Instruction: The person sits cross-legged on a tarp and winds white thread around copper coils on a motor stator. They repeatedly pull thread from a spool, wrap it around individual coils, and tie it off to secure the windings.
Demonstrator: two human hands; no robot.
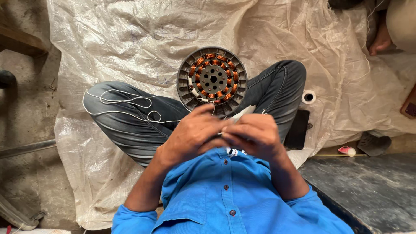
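Hands meet over the lap: left hand (193, 132) and right hand (253, 134) have fingers curled together, seemingly pinching white cord (119, 104), hard to tell. Stator (212, 81) rests between the knees, just beyond.

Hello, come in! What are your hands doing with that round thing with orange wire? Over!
Left hand and right hand pinched together on thin white cord. Motor stator propped on lap, just beyond fingers. Nothing blocking it.
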